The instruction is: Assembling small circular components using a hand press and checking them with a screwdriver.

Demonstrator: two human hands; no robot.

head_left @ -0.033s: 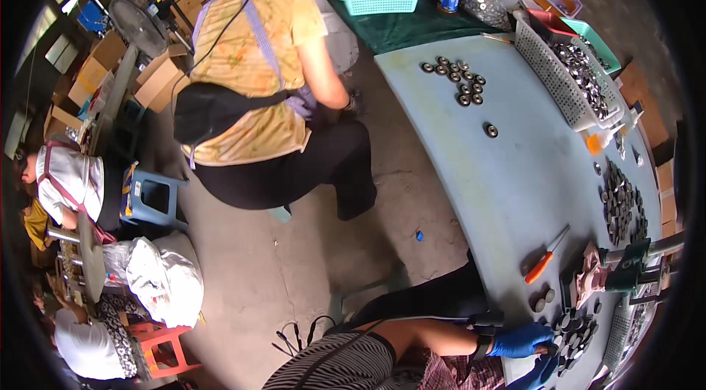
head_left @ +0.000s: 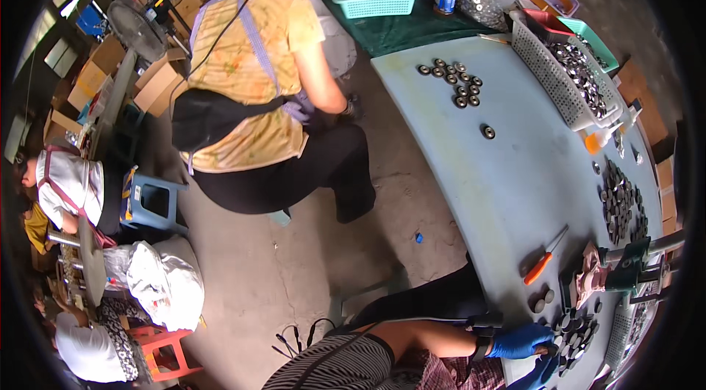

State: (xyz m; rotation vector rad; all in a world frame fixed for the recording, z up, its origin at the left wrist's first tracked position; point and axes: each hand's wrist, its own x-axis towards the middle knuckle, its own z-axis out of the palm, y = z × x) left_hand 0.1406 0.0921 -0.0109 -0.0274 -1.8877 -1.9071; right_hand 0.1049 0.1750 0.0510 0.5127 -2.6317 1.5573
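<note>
My left hand, in a blue glove with a dark band at the wrist, reaches over the near right part of the table. Its fingers are curled together at the edge of a pile of small round dark and grey metal pieces. Whatever is between those fingertips is too small to make out. Just below it, near the lower rim of the picture, is my right hand, also gloved in blue. Its fingers are mostly hidden. Beside the pile stands a green hand press with a metal shaft.
An orange-handled screwdriver lies on the pale blue table. Farther off are ringed round pieces, another dark pile and a grey basket of metal parts. A co-worker in a yellow shirt sits at the left.
The view has tilted very slightly, shifting the far table and the co-worker a little in the picture. Both my hands stay at the same place by the pile.
</note>
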